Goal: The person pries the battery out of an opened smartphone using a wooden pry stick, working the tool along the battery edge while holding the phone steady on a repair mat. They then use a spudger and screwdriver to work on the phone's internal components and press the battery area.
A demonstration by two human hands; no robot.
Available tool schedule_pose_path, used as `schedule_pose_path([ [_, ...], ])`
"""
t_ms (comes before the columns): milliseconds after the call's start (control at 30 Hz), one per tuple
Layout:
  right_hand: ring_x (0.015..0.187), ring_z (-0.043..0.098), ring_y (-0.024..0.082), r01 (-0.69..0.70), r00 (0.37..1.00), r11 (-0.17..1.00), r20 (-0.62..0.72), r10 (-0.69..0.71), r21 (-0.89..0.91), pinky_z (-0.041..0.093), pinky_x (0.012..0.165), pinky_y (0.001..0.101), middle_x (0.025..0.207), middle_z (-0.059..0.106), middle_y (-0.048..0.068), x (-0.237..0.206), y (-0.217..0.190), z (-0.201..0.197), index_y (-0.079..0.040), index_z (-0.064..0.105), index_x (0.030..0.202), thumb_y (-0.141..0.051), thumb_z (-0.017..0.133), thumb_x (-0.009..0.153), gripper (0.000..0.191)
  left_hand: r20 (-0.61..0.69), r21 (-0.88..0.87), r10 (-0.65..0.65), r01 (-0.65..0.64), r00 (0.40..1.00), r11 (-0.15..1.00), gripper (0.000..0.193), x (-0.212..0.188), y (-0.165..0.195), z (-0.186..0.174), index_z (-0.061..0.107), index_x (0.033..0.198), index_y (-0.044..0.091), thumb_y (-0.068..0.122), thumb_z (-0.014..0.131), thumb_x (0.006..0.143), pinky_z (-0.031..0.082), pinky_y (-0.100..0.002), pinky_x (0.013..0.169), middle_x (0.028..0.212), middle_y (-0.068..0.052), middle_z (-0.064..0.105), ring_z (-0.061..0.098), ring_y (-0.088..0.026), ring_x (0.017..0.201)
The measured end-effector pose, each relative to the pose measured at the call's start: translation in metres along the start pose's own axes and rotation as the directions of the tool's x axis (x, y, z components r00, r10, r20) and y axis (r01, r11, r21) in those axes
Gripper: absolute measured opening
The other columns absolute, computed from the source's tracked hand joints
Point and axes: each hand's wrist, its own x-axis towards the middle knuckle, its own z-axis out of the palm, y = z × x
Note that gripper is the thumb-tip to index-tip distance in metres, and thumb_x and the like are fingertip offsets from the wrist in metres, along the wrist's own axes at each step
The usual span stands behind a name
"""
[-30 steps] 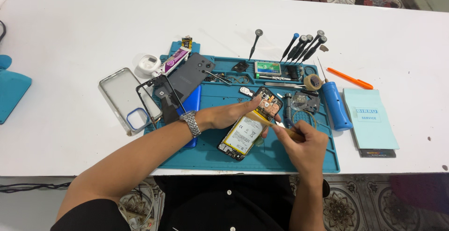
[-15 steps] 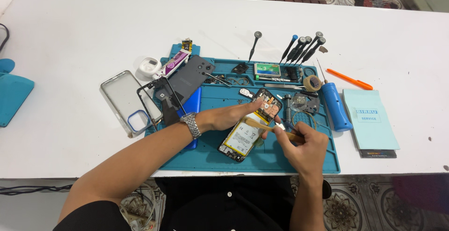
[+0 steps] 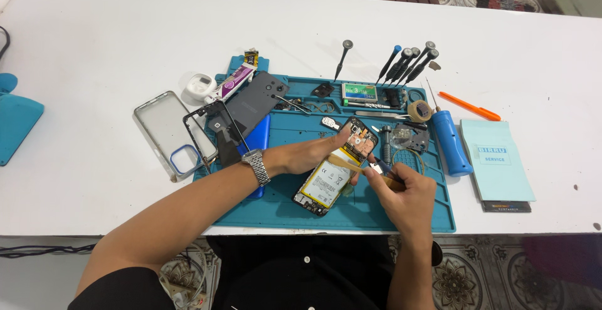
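An opened phone (image 3: 332,175) with its yellow-white battery exposed lies tilted on the teal work mat (image 3: 351,213). My left hand (image 3: 307,154), with a metal watch on the wrist, rests on the phone's left edge and holds it steady. My right hand (image 3: 404,192) grips a thin tool (image 3: 380,165) whose tip touches the phone near its upper right part, just below the camera area. The tool's exact kind is too small to tell.
A dark back cover (image 3: 254,103), a black frame (image 3: 210,131) and a clear case (image 3: 169,131) lie left. Several screwdrivers (image 3: 407,62) stand along the mat's far edge. A blue driver handle (image 3: 450,140), an orange tool (image 3: 470,106) and a pale blue booklet (image 3: 496,159) lie right.
My right hand has shifted slightly with the tool against the phone. My left hand stays on the phone's edge.
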Motion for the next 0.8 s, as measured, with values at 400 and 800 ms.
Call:
schedule_pose_path([
  [400, 0.042, 0.039, 0.006, 0.049, 0.996, 0.999, 0.079, -0.048, -0.019, 0.027, 0.039, 0.0271, 0.044, 0.049, 0.0, -0.0003, 0.0, 0.0009, -0.003, 0.056, 0.055, -0.034, 0.086, 0.079, 0.049, -0.058, 0.002, -0.049, 0.049, 0.997, 0.999, 0.101, 0.0037, -0.0046, -0.0005, 0.06, 0.136, 0.018, 0.085, 0.007, 0.083, 0.065, -0.036, 0.079, 0.106, -0.009, 0.076, 0.076, -0.018, 0.1],
  [800, 0.045, 0.042, 0.005, 0.08, 0.994, 0.997, 0.071, -0.08, 0.002, 0.029, 0.041, 0.0252, 0.048, 0.051, -0.001, -0.0012, -0.0037, -0.0001, -0.002, 0.057, 0.059, -0.031, 0.088, 0.077, 0.045, -0.061, -0.025, -0.061, 0.06, 0.996, 0.998, 0.097, 0.003, 0.0003, 0.0006, 0.059, 0.137, 0.016, 0.081, 0.008, 0.085, 0.065, -0.035, 0.078, 0.106, -0.007, 0.075, 0.076, -0.016, 0.099],
])
